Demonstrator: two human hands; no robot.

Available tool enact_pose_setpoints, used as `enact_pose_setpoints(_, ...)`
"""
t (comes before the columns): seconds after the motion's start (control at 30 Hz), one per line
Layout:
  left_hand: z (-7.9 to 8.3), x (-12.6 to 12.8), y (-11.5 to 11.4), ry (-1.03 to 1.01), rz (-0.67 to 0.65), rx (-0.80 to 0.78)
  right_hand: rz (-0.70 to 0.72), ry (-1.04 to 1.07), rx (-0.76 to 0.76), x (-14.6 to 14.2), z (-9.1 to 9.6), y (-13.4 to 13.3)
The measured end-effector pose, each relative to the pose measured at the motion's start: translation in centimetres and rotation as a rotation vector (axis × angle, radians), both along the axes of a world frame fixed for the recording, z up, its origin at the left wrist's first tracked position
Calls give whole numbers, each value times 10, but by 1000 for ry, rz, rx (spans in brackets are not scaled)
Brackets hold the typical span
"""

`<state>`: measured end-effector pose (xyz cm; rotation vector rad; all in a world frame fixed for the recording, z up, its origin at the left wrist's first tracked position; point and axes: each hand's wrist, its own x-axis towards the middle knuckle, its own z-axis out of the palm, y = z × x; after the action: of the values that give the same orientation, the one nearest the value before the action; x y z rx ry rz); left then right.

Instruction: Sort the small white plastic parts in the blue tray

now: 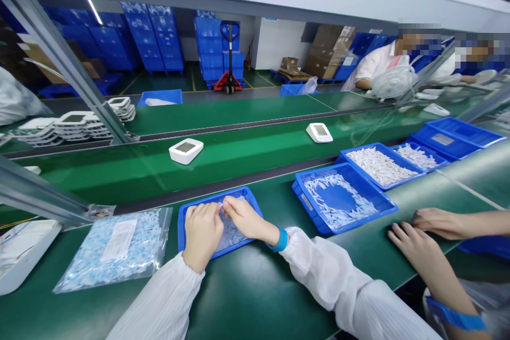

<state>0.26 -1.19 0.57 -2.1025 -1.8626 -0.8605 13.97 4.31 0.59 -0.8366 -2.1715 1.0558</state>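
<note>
Both my hands are inside a small blue tray (pixel 187 212) on the green bench in front of me. My left hand (pixel 202 234) is curled into a loose fist over the small clear packets in the tray. My right hand (pixel 243 217) pinches a small clear packet (pixel 223 207) together with the left fingertips. A blue wristband sits on my right wrist. White sleeves cover both my arms.
A clear bag of small blue-white packets (pixel 115 249) lies left of the tray. Blue trays of white parts (pixel 342 196) stand to the right. A co-worker's two hands (pixel 422 234) rest on the bench at right. White devices (pixel 185 150) ride the green conveyor behind.
</note>
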Motion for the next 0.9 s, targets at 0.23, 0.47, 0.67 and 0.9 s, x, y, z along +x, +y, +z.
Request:
enact_pose_setpoints(0.23,-4,0,2,108,-106,42,-75,-183,274,2,0,-4)
enact_pose_setpoints(0.47,-5,2,4,141,-177,77,-26,-215,236,2,1,-4)
enact_pose_setpoints(0.67,-4,2,6,116,-205,52,-7,-160,152,3,0,0)
enact_pose_setpoints(0.9,1,4,3,65,-120,53,-52,34,45,3,0,2)
